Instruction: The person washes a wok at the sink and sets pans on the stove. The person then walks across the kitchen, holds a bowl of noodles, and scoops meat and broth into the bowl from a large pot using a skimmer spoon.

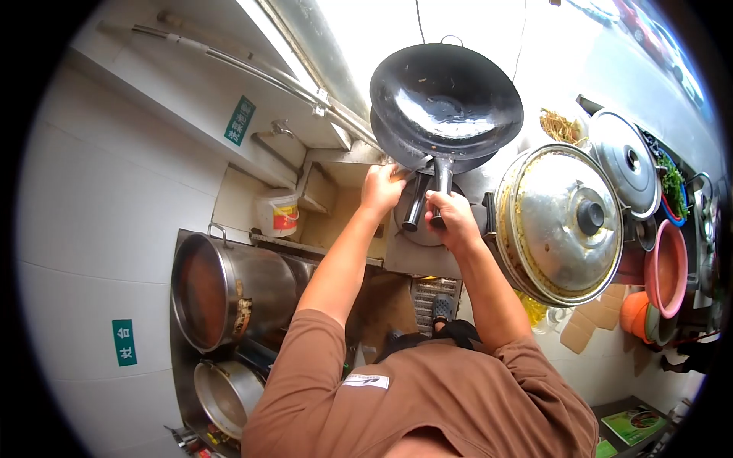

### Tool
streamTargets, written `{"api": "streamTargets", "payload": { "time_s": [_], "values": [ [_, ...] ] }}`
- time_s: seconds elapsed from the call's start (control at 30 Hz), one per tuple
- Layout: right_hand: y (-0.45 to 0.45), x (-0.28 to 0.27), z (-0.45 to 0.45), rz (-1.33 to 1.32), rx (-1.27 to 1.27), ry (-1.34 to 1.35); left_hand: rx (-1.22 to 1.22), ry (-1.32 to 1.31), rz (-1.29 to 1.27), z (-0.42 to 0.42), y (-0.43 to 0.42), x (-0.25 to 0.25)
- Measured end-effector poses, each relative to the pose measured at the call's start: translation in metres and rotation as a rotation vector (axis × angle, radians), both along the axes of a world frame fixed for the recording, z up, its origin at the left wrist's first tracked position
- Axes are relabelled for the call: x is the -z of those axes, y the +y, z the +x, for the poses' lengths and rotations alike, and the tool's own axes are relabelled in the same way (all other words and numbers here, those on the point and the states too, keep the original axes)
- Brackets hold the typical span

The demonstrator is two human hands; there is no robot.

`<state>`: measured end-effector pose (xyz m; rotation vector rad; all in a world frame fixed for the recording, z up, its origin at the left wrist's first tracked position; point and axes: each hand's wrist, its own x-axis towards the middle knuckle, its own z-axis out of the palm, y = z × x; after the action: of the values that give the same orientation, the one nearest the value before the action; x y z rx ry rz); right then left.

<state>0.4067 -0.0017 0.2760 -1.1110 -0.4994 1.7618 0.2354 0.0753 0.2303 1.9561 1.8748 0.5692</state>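
A dark wok [450, 99], shiny inside with a few small bits in it, tilts towards me. Part of a second dark wok [382, 136] shows behind and below it. My right hand [452, 217] is closed round the handle of the front wok. Just left of that, a second black handle [415, 203] hangs down between my hands. My left hand [382, 191] is closed on a grey metal handle [413, 168] that reaches up to the woks. What that handle belongs to is hidden behind them.
Close by on the right stands a large pot with a domed lid [569, 221]. A grey lid [624, 160] and pink basin [666, 267] lie beyond it. To the left are a white bucket [276, 212], a tall steel pot [229, 290] and a tap [281, 128].
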Motion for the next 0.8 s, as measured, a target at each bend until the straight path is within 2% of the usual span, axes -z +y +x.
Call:
{"api": "streamTargets", "payload": {
  "time_s": [0.07, 0.1, 0.13, 0.2, 0.23, 0.27, 0.33, 0.37, 0.43, 0.5, 0.53, 0.6, 0.67, 0.73, 0.8],
  "values": [
    [0.004, 0.007, -0.002, -0.011, 0.002, -0.006, 0.097, -0.795, -0.072, -0.007, 0.013, 0.039],
    [0.006, 0.014, -0.003, -0.002, -0.013, -0.001, 0.130, -0.914, -0.116, -0.009, 0.016, 0.050],
    [0.009, 0.018, -0.004, 0.008, -0.030, 0.004, 0.129, -0.916, -0.113, -0.003, 0.005, 0.040],
    [0.013, 0.026, -0.006, -0.040, -0.015, -0.019, -0.212, -0.969, -0.056, 0.014, -0.032, 0.027],
    [0.013, 0.031, -0.008, -0.097, 0.004, -0.039, -0.300, -0.965, -0.085, 0.018, -0.046, 0.034],
    [0.014, 0.038, -0.006, -0.089, -0.012, -0.018, -0.290, -0.991, -0.199, 0.015, -0.055, 0.052],
    [0.010, 0.028, -0.008, -0.109, -0.038, -0.058, -0.342, -0.997, -0.545, 0.024, -0.081, 0.025],
    [0.009, 0.023, -0.007, -0.115, -0.043, -0.062, -0.284, -1.173, -0.636, 0.028, -0.088, 0.006],
    [0.011, 0.012, -0.003, -0.156, -0.010, -0.029, -0.230, -1.151, -0.550, 0.026, -0.084, 0.019],
    [0.011, 0.022, 0.001, -0.055, -0.075, -0.045, -0.148, -1.105, -0.452, 0.017, -0.081, 0.034],
    [0.011, 0.023, 0.001, 0.010, -0.113, -0.052, -0.197, -1.100, -0.432, 0.011, -0.078, 0.037],
    [0.003, 0.019, -0.008, 0.029, -0.046, -0.061, -0.219, -1.179, -0.483, -0.009, -0.070, 0.038],
    [0.001, 0.027, -0.012, 0.026, -0.105, 0.057, -0.198, -1.207, -0.489, -0.025, -0.060, 0.037],
    [-0.003, 0.021, -0.019, -0.062, -0.031, 0.068, -0.202, -1.190, -0.465, -0.034, -0.052, 0.034],
    [-0.011, 0.024, -0.020, -0.031, -0.003, 0.024, -0.199, -1.188, -0.478, -0.037, -0.048, 0.036]
  ]
}}
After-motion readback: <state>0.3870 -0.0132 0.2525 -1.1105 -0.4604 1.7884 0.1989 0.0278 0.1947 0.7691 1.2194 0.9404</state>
